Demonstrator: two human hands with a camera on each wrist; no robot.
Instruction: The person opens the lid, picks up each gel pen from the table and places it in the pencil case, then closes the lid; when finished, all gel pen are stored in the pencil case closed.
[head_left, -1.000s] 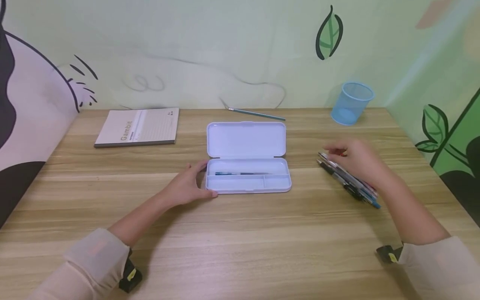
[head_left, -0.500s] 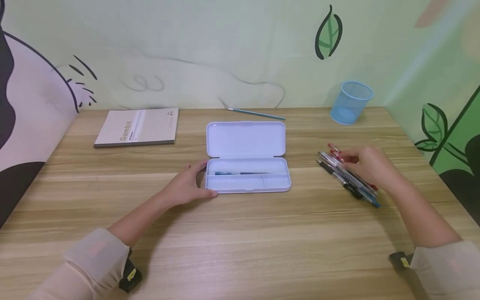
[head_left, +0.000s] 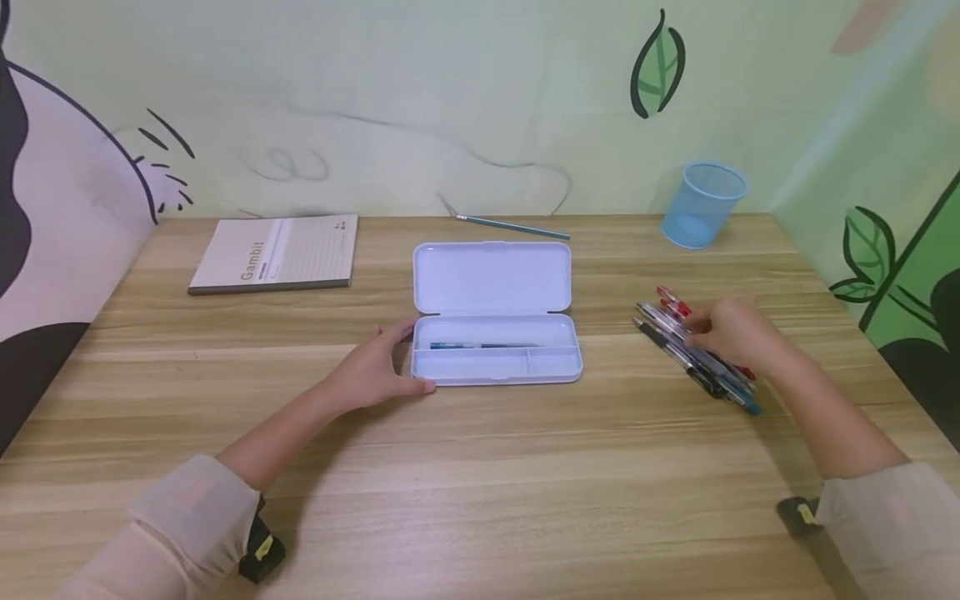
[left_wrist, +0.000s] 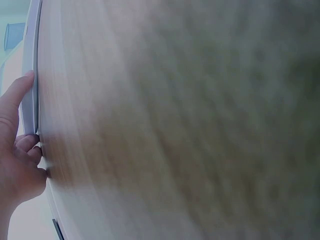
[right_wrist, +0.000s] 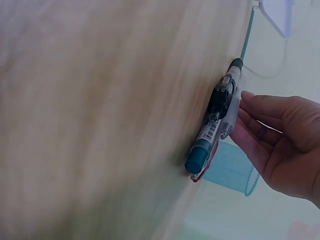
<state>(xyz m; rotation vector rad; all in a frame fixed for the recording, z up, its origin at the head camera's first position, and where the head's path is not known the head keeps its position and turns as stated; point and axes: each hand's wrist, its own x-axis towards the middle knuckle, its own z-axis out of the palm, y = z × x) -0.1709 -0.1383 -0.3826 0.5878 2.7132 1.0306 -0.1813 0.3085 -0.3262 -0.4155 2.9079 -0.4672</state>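
Note:
The white pencil case [head_left: 468, 367] lies with its lid raised, and one blue-ended pen [head_left: 450, 346] rests in its long rear compartment. My left hand [head_left: 372, 367] grips the case's left end, thumb at the front corner and fingers round the side. In the left wrist view the thumb presses the case's wall [left_wrist: 31, 97]. To the right, several pens [head_left: 693, 358] lie bunched on the table, black, clear and blue-ended, with a red pen [head_left: 672, 300] behind them. My right hand [head_left: 738, 333] pinches a clear pen [right_wrist: 231, 114] of the bunch; its fingertips are partly hidden in the head view.
A teal pencil [head_left: 513, 227] lies behind the case, near the wall. At the back right stands a blue mesh pen cup [head_left: 701, 208]. A notebook [head_left: 273, 254] lies at the back left of the wooden table [head_left: 480, 483].
My right hand has drawn back from the far end of the pens, uncovering the red pen, and then shifted slightly left onto the bunch. The left hand stays on the pencil case.

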